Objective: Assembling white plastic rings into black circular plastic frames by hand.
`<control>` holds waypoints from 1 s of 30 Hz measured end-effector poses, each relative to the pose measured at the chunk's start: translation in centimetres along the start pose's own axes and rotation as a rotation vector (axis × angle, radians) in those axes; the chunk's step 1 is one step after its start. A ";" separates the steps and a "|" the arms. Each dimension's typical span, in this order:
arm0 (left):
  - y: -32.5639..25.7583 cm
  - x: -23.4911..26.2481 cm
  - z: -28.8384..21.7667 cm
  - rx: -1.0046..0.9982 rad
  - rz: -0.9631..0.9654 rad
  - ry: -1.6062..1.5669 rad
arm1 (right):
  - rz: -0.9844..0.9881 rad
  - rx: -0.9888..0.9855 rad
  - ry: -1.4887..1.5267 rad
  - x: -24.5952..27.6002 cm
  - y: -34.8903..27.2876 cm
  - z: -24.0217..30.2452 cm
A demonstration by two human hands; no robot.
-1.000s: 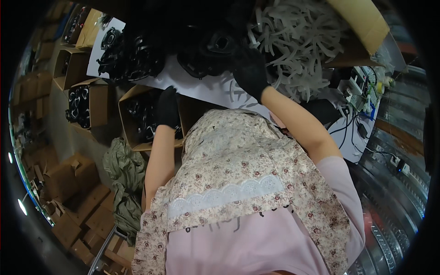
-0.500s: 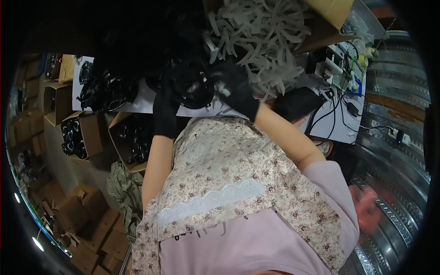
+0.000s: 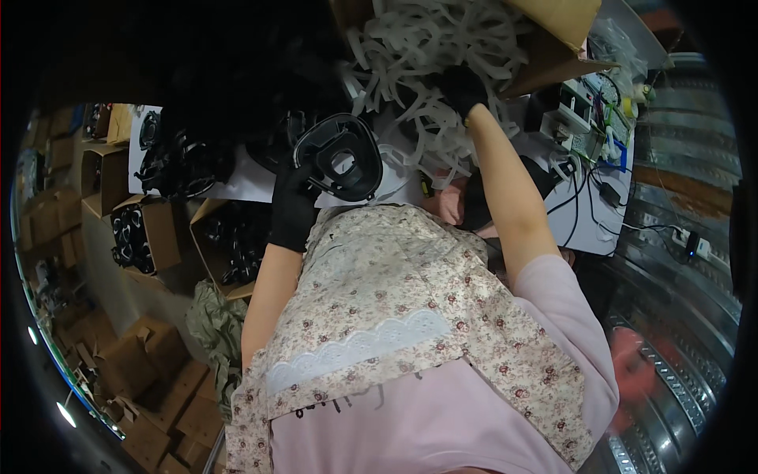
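Observation:
My left hand (image 3: 294, 207), in a black glove, has its fingers closed on the lower left rim of a black plastic frame (image 3: 365, 158). The frame is a rounded shell with an opening in its middle, tilted above the white table (image 3: 403, 192). My right hand (image 3: 459, 88), also gloved in black, is in among a heap of translucent white curved strips (image 3: 426, 39). Its fingers are hidden by shadow and strips, so I cannot tell what they hold. A few strips lie on the table between the heap and the frame.
Black plastic parts (image 3: 185, 162) are piled on the table's left. Below stand cardboard boxes (image 3: 162, 237) of similar parts. An open carton (image 3: 564, 55) surrounds the strips. Cables and small devices (image 3: 580, 110) crowd the right end. A skin-coloured shape (image 3: 448, 204) shows beside black material (image 3: 505, 189).
My right hand has left the black frame and moved up and right into the strips. In my left hand the frame has shifted slightly right and now tilts more toward me.

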State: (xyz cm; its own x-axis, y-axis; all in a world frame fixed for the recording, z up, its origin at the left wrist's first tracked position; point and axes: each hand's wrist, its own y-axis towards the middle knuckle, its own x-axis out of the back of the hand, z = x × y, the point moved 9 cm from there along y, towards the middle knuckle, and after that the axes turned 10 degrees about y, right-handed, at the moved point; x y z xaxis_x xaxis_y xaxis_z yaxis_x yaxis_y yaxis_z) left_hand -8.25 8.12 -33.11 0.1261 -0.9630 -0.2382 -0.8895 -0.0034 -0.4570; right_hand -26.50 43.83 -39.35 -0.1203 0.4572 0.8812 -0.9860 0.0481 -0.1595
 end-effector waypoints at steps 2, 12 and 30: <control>-0.2 -0.2 -0.4 -0.012 -0.022 0.055 | -0.114 0.160 0.174 1.7 -1.7 0.5; 0.7 -5.4 -0.8 0.048 0.189 -0.120 | -0.425 0.477 0.519 9.3 -17.9 18.9; -3.3 -5.3 -4.4 -0.039 0.288 -0.108 | 0.253 0.329 1.352 6.8 -14.7 17.2</control>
State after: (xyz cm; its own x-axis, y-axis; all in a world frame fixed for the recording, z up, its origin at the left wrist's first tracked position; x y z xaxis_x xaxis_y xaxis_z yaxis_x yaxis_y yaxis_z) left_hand -7.94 12.08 -26.54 -0.0894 -0.8917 -0.4438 -0.9113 0.2531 -0.3249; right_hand -14.79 30.95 -23.30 -0.2792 0.9168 -0.2854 -0.9587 -0.2831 0.0285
